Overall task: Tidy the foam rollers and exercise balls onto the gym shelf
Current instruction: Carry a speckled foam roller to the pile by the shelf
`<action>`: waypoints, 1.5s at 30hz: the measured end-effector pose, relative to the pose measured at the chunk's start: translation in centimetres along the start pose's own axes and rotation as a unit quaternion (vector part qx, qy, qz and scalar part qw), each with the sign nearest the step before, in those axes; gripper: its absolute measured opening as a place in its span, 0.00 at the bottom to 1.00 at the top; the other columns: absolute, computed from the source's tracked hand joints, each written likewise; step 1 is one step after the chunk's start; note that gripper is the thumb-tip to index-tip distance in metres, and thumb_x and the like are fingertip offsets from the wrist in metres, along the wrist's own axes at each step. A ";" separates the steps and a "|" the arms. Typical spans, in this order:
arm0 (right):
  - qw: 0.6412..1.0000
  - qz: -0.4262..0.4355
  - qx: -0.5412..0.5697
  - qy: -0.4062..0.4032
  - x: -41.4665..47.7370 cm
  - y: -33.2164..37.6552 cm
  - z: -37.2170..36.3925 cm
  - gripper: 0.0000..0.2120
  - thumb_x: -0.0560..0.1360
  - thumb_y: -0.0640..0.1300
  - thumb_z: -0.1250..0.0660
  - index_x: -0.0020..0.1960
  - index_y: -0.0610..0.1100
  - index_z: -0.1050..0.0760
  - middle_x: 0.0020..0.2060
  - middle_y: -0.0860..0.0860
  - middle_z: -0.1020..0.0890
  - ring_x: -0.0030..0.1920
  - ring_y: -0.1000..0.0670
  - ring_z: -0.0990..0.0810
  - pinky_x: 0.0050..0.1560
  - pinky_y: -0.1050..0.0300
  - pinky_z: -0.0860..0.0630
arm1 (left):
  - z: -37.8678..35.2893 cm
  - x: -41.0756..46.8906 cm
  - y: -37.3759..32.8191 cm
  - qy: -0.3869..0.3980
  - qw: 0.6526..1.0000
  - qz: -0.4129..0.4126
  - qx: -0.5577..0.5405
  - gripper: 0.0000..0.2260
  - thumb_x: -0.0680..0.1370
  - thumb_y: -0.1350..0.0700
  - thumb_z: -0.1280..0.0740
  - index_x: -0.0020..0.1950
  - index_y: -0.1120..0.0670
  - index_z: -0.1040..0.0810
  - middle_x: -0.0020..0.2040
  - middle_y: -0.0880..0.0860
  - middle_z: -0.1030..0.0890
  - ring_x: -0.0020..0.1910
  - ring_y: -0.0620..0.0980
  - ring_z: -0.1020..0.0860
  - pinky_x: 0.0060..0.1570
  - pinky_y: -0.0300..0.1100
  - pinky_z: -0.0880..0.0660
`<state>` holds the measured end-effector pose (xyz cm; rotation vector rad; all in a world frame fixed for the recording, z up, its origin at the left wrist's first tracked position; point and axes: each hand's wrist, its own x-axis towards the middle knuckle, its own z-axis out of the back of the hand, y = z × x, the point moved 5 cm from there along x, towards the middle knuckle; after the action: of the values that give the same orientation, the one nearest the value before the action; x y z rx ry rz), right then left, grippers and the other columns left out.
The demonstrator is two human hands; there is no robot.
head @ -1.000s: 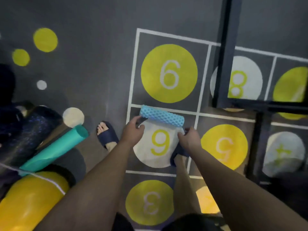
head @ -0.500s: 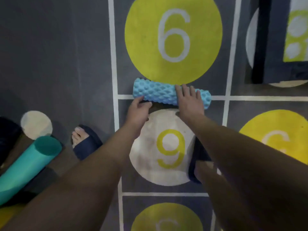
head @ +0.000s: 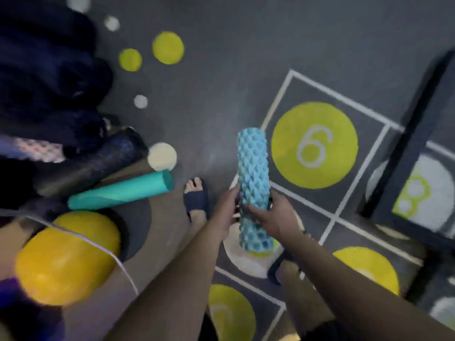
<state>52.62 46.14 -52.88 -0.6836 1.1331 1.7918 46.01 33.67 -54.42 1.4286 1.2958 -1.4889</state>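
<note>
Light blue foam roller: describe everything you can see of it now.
The light blue foam roller is a short cylinder covered in raised honeycomb-like bumps, apparently soft foam, intact. It points lengthwise away from the camera, beside the yellow 6 circle on the floor. The left hand holds its left side; the right hand curls fingers across its near half. Whether its near end touches the floor cannot be told.

Both bare arms reach up from the bottom of the frame to the middle, nearly straight. The left hand [head: 227,211] grips the left side of the bumpy blue roller [head: 253,168], curled round it. The right hand [head: 274,215] grips the right side and wraps across the front. The hands are level and close together, with the roller upright between them
</note>
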 end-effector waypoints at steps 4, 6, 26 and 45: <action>0.995 0.076 -0.044 0.049 -2.9 14.5 -2.6 0.35 0.61 0.68 0.28 0.60 0.49 0.21 0.49 0.51 0.14 0.49 0.49 0.15 0.49 0.47 0.17 | 8.5 -7.5 -6.4 -0.053 0.977 -0.074 -0.194 0.15 0.79 0.46 0.31 0.51 0.58 0.19 0.39 0.51 0.12 0.39 0.45 0.14 0.51 0.47 0.18; 0.984 0.113 -0.102 0.097 -4.6 22.6 -5.6 0.29 0.65 0.65 0.26 0.58 0.47 0.20 0.47 0.51 0.15 0.46 0.50 0.15 0.43 0.53 0.18 | 14.0 -9.4 -8.1 -0.077 0.969 -0.073 -0.225 0.34 0.68 0.33 0.25 0.63 0.57 0.19 0.55 0.56 0.14 0.51 0.55 0.14 0.58 0.57 0.20; 0.889 0.343 -0.248 0.176 -23.4 60.8 -33.0 0.24 0.82 0.52 0.38 0.76 0.47 0.32 0.71 0.44 0.25 0.71 0.41 0.27 0.72 0.47 0.31 | 53.8 -33.3 -19.2 -0.319 0.809 -0.320 -0.375 0.22 0.83 0.66 0.39 0.76 0.53 0.33 0.59 0.51 0.22 0.51 0.46 0.24 0.39 0.27 0.28; 0.759 0.443 -0.398 0.264 -31.5 64.1 -16.8 0.16 0.81 0.44 0.38 0.69 0.45 0.25 0.63 0.43 0.18 0.64 0.41 0.21 0.60 0.53 0.27 | 36.4 -48.0 -19.6 -0.374 0.696 -0.329 -0.517 0.11 0.84 0.57 0.38 0.63 0.57 0.20 0.53 0.57 0.15 0.48 0.52 0.18 0.40 0.38 0.23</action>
<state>9.98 6.46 -8.26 -1.3649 1.0914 3.1193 24.53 -3.18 -7.62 -0.4172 1.6655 -1.1019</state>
